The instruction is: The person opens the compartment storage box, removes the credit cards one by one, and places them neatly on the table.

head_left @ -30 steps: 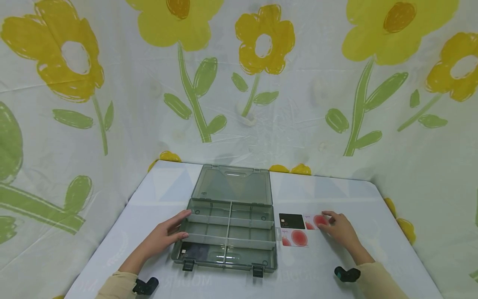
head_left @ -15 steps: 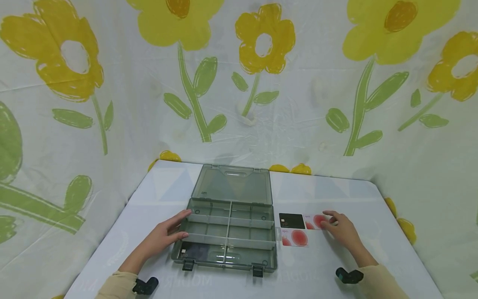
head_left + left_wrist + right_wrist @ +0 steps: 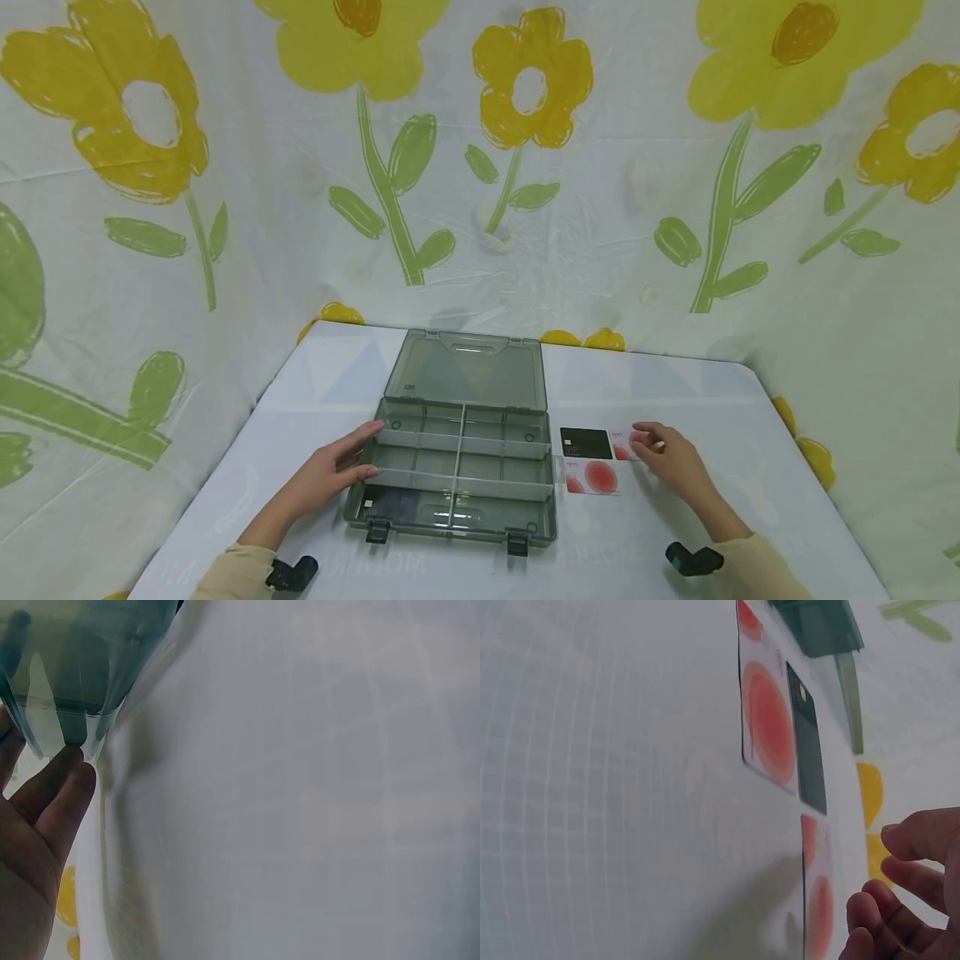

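Observation:
A translucent grey-green compartment box [image 3: 491,464] lies with its lid [image 3: 465,371] folded back. My left hand [image 3: 318,482] rests its fingertips against the box's left side; in the left wrist view those fingers [image 3: 71,799] reach up to its wall. To the right lie a black card [image 3: 587,444], a white card with a red circle [image 3: 602,477] in front of it, and a matching card [image 3: 621,448] on its right. Over that last card hovers my right hand [image 3: 681,463], partly covering it in the head view. The right wrist view shows its fingers [image 3: 926,832] loosely bent with nothing between them.
A dark card [image 3: 386,504] lies in the box's front left compartment. Two latches, one of them a black latch [image 3: 517,544], jut from the front edge. The white table [image 3: 622,550] is backed by a flower-printed curtain [image 3: 585,250].
My right hand has shifted slightly left, further over the right-hand red-circle card. My left hand, the box and the cards stay as they were.

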Motion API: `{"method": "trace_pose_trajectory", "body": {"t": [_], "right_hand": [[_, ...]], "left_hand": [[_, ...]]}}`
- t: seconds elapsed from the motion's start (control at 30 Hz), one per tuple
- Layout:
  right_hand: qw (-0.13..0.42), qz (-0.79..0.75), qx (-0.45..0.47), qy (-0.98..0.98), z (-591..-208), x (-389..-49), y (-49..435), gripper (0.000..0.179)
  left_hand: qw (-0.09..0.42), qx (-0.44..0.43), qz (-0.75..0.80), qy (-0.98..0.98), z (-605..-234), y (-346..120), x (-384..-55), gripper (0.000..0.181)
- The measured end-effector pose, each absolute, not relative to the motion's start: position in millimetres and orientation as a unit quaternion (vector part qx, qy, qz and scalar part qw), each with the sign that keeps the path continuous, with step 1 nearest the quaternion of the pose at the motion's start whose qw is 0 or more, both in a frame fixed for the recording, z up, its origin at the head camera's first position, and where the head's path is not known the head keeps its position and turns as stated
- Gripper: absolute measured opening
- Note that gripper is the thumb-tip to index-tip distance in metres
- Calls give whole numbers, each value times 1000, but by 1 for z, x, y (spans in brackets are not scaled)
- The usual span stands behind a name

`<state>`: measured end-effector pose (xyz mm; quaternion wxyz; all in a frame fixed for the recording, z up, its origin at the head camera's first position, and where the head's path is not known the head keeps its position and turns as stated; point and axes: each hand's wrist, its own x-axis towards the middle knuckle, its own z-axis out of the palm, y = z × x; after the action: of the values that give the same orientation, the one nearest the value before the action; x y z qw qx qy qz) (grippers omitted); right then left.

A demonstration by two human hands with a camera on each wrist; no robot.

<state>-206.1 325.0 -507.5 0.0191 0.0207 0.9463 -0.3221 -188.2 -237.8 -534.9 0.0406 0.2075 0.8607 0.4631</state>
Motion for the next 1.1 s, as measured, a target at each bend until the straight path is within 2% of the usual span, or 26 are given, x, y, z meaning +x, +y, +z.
{"method": "trace_pose_trajectory", "body": {"t": [0.27,1.1], "right_hand": [[21,-315,24,948,-496,-200,300,41],[35,-375,-52,925,-483,-181,229,30]], "left_hand": [[39,204,460,863,-533,-238,-187,74],[42,204,459,864,-533,-237,-188,73]]}}
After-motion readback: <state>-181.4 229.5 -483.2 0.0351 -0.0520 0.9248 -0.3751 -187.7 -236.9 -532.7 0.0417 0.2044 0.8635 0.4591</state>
